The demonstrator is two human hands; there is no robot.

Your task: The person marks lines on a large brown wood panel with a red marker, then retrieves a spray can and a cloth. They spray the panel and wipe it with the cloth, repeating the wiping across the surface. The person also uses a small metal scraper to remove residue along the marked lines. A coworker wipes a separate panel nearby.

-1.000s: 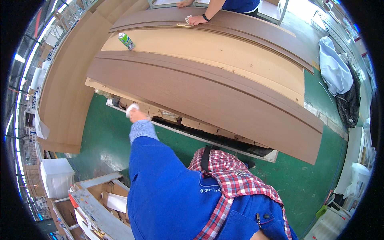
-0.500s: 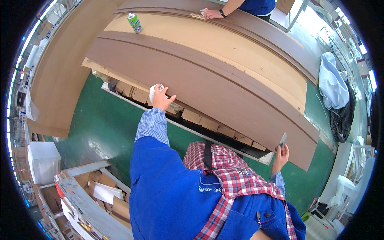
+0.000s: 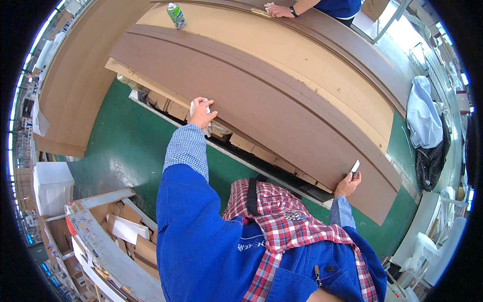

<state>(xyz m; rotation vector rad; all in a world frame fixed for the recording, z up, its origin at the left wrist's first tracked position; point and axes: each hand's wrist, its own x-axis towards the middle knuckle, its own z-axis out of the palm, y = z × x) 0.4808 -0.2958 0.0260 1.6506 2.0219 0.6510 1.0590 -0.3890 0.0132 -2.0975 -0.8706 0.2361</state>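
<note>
A long brown panel [image 3: 261,110] with a grooved strip along its far side lies across in front of me. At its near edge, left of the middle, my left hand [image 3: 202,119] is closed on a crumpled white cloth [image 3: 194,107], some fingers resting on the panel. Over the panel's right end, my right hand [image 3: 347,185] grips a small scraper [image 3: 356,166] with a dark handle and a pale flat blade, tip pointing up and away. Whether the scraper touches the panel I cannot tell.
A green spray can [image 3: 176,16] stands on the tan cardboard [image 3: 302,68] beyond the panel. Across from me, a co-worker's hand [image 3: 283,11] with a cloth rests on another brown panel [image 3: 347,48]. Behind my left arm is a bin of cardboard scraps [image 3: 132,226].
The view has shifted slightly. My left hand's fingers have drawn in, and the cloth looks more bunched under them. My right hand has turned, swinging the scraper blade so its flat face shows.
</note>
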